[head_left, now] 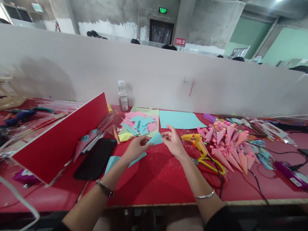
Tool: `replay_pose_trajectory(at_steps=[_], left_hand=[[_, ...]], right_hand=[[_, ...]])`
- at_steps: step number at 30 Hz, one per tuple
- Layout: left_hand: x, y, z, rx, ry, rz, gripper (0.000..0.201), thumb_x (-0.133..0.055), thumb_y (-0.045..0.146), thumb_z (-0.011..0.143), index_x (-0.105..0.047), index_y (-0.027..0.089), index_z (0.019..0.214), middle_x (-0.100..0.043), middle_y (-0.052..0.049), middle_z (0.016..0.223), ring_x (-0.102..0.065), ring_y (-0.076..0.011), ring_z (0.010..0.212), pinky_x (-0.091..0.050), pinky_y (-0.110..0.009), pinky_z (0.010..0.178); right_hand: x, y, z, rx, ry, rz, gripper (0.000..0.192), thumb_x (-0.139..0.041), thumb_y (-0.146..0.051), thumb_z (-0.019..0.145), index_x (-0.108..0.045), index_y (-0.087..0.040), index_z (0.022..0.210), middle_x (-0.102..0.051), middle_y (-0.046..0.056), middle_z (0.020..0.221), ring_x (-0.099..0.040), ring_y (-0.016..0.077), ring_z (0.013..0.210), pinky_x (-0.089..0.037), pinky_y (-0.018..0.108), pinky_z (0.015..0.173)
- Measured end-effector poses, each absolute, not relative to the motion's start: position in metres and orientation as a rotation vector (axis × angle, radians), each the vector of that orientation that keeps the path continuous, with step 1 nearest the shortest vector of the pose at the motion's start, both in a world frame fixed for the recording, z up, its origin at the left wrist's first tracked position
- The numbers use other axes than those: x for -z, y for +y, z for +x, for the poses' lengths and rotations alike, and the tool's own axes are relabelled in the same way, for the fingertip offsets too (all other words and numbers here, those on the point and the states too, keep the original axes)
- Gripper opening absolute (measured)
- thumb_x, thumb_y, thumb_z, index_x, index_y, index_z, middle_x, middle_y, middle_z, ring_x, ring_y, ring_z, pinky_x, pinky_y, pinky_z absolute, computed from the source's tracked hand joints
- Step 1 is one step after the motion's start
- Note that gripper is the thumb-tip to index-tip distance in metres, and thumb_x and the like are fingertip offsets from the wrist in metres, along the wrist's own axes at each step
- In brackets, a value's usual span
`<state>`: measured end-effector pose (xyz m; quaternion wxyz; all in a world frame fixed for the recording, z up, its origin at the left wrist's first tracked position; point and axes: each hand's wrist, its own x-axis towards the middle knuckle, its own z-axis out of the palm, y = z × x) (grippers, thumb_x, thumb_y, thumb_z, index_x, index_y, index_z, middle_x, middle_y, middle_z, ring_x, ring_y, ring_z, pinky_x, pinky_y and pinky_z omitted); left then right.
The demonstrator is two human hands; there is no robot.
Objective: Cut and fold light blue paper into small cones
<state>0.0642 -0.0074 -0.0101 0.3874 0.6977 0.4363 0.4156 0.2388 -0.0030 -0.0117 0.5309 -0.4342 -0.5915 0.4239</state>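
At the middle of the red counter (168, 181), a small piece of blue paper (156, 138) is held just above the surface between the person's two hands. Taking that paper as the centre of the dial, the left hand (135, 149) comes in from eight o'clock, its fingers pinched together on the paper's left edge. The right hand (175, 143) reaches in from four o'clock, fingers loosely curled and partly apart at the right edge; whether they grip it or only touch it, I cannot tell.

Near the paper, between ten and eleven o'clock, lies a heap of pink and blue scraps (143, 124), with a yellow paper piece (125, 137) at nine. A flat blue sheet (180, 119) lies between one and two o'clock. At three o'clock is a yellow glue gun (196, 140), and farther out the same way a pile of pink cones (231, 141). Yellow-handled scissors (215, 167) lie at four. At eight o'clock a black phone (95, 159) rests beside a leaning red board (62, 143). A bottle (123, 97) stands at ten, near the white partition (159, 74).
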Motion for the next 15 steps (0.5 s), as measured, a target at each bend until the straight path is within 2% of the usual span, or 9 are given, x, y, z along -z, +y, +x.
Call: replay_pose_trajectory(at_steps=[5, 8, 11, 13, 15], left_hand=[[0.007, 0.014, 0.057, -1.127, 1.107, 1.800, 0.032, -0.057, 0.032, 0.069, -0.051, 0.016, 0.096, -0.052, 0.004, 0.065, -0.052, -0.0108, 0.061, -0.040, -0.023, 0.059], [0.007, 0.020, 0.057, -1.165, 1.092, 1.852, 0.036, -0.058, 0.029, 0.069, -0.050, 0.017, 0.102, -0.054, 0.003, 0.071, -0.053, -0.0110, 0.066, -0.041, -0.024, 0.064], [0.010, 0.024, 0.064, -1.256, 1.065, 1.690, 0.042, -0.058, 0.033, 0.069, -0.046, 0.018, 0.107, -0.053, 0.003, 0.071, -0.053, -0.0106, 0.066, -0.042, -0.024, 0.066], [0.016, 0.026, 0.070, -1.264, 1.012, 1.596, 0.038, -0.057, 0.037, 0.070, -0.048, 0.018, 0.102, -0.052, 0.004, 0.067, -0.052, -0.0099, 0.063, -0.042, -0.023, 0.064], [0.023, 0.027, 0.074, -1.231, 0.983, 1.603, 0.029, -0.058, 0.039, 0.069, -0.053, 0.016, 0.087, -0.051, 0.004, 0.064, -0.049, -0.0098, 0.061, -0.041, -0.022, 0.061]], right_hand=[[0.010, 0.013, 0.236, -0.969, -1.430, -1.042, 0.054, -0.058, -0.023, 0.066, -0.038, -0.020, 0.116, -0.053, -0.002, 0.082, -0.045, 0.0080, 0.060, -0.040, 0.023, 0.061], [0.013, 0.018, 0.233, -1.032, -1.535, -0.984, 0.034, -0.060, -0.027, 0.067, -0.052, -0.018, 0.099, -0.055, -0.002, 0.076, -0.048, 0.0090, 0.062, -0.040, 0.023, 0.061], [0.018, 0.019, 0.230, -1.102, -1.462, -0.962, 0.018, -0.059, -0.030, 0.068, -0.055, -0.017, 0.080, -0.055, -0.003, 0.067, -0.049, 0.0096, 0.058, -0.040, 0.023, 0.057], [0.021, 0.017, 0.228, -1.121, -1.386, -0.979, 0.018, -0.060, -0.032, 0.067, -0.054, -0.018, 0.077, -0.054, -0.004, 0.062, -0.049, 0.0091, 0.053, -0.040, 0.022, 0.054], [0.024, 0.013, 0.225, -1.149, -1.353, -0.982, 0.018, -0.060, -0.034, 0.068, -0.053, -0.018, 0.075, -0.053, -0.004, 0.059, -0.049, 0.0085, 0.050, -0.040, 0.022, 0.051]])
